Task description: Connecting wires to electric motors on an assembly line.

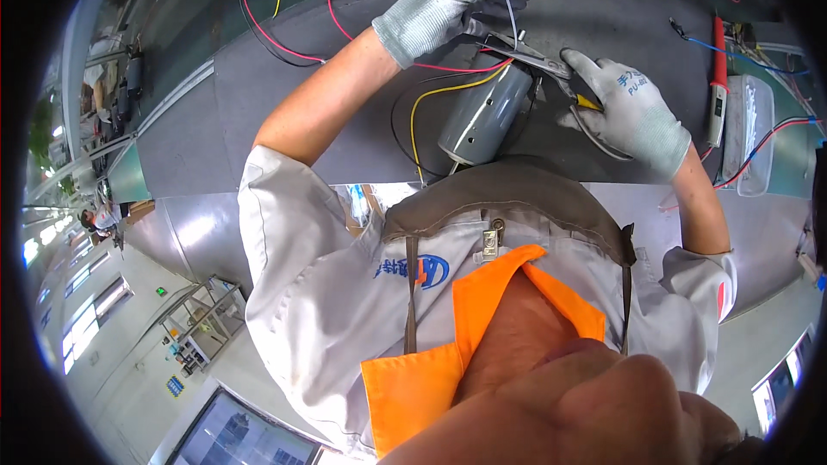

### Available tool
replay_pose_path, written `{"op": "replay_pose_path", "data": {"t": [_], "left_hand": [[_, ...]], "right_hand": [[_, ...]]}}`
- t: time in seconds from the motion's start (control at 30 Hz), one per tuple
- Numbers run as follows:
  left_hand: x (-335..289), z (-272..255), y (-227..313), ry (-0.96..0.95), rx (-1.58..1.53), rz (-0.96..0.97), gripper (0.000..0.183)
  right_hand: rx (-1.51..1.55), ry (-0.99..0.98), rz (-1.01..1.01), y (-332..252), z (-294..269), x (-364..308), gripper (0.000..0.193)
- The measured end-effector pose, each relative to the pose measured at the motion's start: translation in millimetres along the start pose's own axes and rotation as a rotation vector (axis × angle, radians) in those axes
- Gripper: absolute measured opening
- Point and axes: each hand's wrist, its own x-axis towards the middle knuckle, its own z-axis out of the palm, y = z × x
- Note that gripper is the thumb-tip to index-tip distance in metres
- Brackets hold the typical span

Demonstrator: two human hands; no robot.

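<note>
Grey worktop (332, 146) bears a cylinder (487, 116); distant windows (80, 337) glow.

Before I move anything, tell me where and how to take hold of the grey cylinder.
Probably best: grip the grey cylinder around the middle of its smooth round body, from above, fingers across its length. It appears to lie on its side; the pliers in the right hand crowd its far end, and the yellow wire loops along its left.
</note>
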Motion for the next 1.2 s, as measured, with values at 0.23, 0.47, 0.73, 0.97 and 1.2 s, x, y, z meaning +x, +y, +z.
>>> {"op": "replay_pose_path", "data": {"t": [0.23,0.47,0.73,0.97,1.2], "left_hand": [[-85.0,-24.8,52.4,-0.176,0.529,0.324,0.030],[-179.1,-3.3,-8.2,0.311,1.338,0.523,0.073],[-29.0,10.1,-60.3,0.824,1.237,0.926,0.056],[37.2,-101.3,11.5,0.610,-0.082,0.138,0.031],[-111.1,-26.0,-41.4,0.586,-0.256,0.198,0.041]], "right_hand": [[-0.121,0.172,0.080,27.1,21.0,-18.9,0.064],[0.622,0.154,0.014,20.3,68.6,-15.2,0.041],[1.138,0.027,0.129,-24.0,41.5,130.3,0.031],[0.644,0.501,-0.166,-40.1,77.1,119.9,0.050],[0.899,1.227,0.598,146.9,32.7,-37.7,0.029]]}}
